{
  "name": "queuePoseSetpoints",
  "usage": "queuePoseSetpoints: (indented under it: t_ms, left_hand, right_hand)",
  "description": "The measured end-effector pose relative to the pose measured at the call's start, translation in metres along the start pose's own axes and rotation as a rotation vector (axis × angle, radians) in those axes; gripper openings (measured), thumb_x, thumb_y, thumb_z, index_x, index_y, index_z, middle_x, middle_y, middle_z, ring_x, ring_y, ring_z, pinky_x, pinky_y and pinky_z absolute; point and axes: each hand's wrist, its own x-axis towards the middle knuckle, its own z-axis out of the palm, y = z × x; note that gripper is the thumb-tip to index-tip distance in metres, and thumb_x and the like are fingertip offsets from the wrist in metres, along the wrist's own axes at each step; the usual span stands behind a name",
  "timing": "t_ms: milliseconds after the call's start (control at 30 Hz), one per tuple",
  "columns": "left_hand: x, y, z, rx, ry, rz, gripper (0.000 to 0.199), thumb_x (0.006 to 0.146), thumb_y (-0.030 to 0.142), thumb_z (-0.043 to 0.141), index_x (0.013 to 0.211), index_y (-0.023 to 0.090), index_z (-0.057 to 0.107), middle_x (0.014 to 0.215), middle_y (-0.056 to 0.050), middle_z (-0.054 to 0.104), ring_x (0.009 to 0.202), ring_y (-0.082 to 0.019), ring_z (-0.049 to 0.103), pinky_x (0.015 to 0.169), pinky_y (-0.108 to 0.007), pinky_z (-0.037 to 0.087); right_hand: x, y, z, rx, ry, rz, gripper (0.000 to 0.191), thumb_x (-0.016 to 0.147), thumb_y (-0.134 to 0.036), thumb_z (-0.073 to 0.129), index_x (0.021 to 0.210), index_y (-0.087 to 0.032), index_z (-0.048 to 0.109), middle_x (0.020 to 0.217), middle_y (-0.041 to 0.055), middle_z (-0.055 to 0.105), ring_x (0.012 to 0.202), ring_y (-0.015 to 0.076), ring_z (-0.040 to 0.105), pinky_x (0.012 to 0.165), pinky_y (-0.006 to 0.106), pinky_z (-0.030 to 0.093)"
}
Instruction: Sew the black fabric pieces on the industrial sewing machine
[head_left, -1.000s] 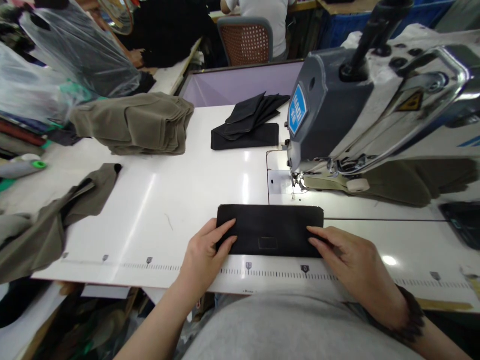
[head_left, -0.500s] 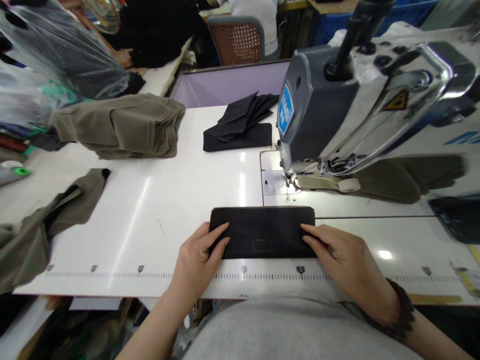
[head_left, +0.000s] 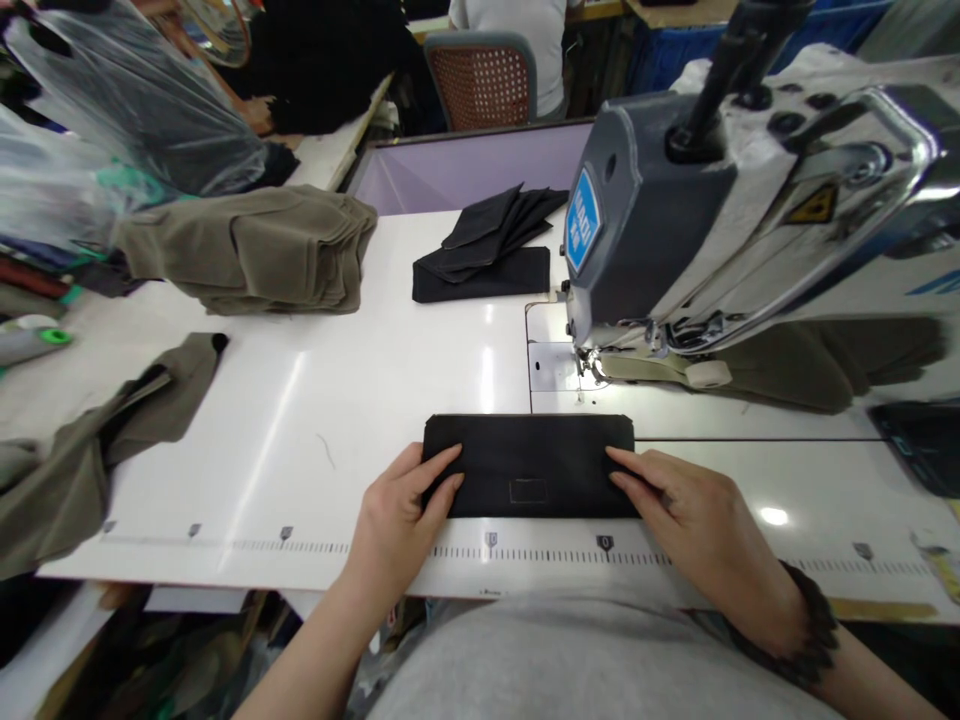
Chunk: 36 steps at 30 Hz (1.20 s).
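A flat black fabric piece (head_left: 531, 455) with a small stitched rectangle lies on the white sewing table (head_left: 375, 390) near its front edge. My left hand (head_left: 401, 510) pinches its left end between thumb and fingers. At the right end, my right hand (head_left: 694, 510) grips the piece the same way, a dark bracelet on the wrist. Beyond the fabric and slightly right is the needle area of the sewing machine (head_left: 652, 220). An olive strap (head_left: 645, 369) lies beside the presser foot.
Black folded pieces (head_left: 484, 270) lie at the table's back. An olive fabric stack (head_left: 247, 250) sits back left, with more olive cloth (head_left: 165, 400) at the left edge. A phone-like dark object (head_left: 922, 440) is far right. A person in white (head_left: 544, 50) is beyond.
The view has shifted slightly, so the machine and table items appear a little farther right. Both hands keep the same hold on the black piece.
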Motion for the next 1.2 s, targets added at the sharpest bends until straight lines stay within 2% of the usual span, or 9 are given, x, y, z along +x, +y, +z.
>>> queuePoseSetpoints:
  t_ms: [233,433,667,833,1200]
  left_hand:
    - [0.002,0.002,-0.002,0.003,0.033,0.014,0.023,0.081,0.021,0.051,0.099,0.016,0.063,0.076,-0.002,0.054,0.067,-0.013,0.056,0.061,-0.025,0.052]
    - [0.001,0.005,-0.001,-0.003,0.006,-0.047,0.023,0.079,0.016,0.054,0.099,0.015,0.063,0.078,-0.003,0.054,0.070,-0.013,0.055,0.064,-0.027,0.052]
    - [0.002,0.006,-0.001,-0.061,-0.007,-0.097,0.026,0.077,0.010,0.057,0.102,0.012,0.061,0.084,-0.005,0.056,0.076,-0.014,0.056,0.072,-0.029,0.052]
    - [0.000,0.003,0.000,-0.107,0.049,-0.035,0.026,0.078,0.011,0.056,0.104,0.013,0.060,0.089,-0.006,0.056,0.080,-0.014,0.056,0.073,-0.028,0.052]
    - [-0.002,0.001,0.003,-0.119,0.082,-0.018,0.028,0.076,0.009,0.058,0.104,0.012,0.060,0.088,-0.006,0.055,0.080,-0.014,0.056,0.074,-0.028,0.052]
  right_hand:
    - [0.001,0.001,0.001,-0.028,0.032,-0.015,0.027,0.085,-0.030,0.042,0.093,-0.018,0.064,0.073,0.0024,0.067,0.063,0.0150,0.062,0.057,0.026,0.050]
    - [-0.002,0.008,0.004,-0.074,0.035,-0.030,0.032,0.086,-0.036,0.040,0.094,-0.018,0.065,0.082,0.0025,0.068,0.070,0.0164,0.064,0.060,0.027,0.051]
    - [-0.002,0.013,0.006,-0.174,0.086,-0.128,0.040,0.088,-0.044,0.034,0.093,-0.019,0.064,0.078,0.0020,0.069,0.066,0.0162,0.065,0.050,0.024,0.050]
    - [-0.003,0.009,0.002,-0.216,0.157,-0.218,0.040,0.088,-0.041,0.034,0.091,-0.016,0.064,0.076,0.0025,0.069,0.063,0.0143,0.065,0.053,0.021,0.050]
    - [-0.008,0.013,0.005,-0.169,0.129,-0.099,0.039,0.083,-0.048,0.038,0.093,-0.022,0.066,0.080,-0.0005,0.069,0.067,0.0175,0.065,0.055,0.025,0.053]
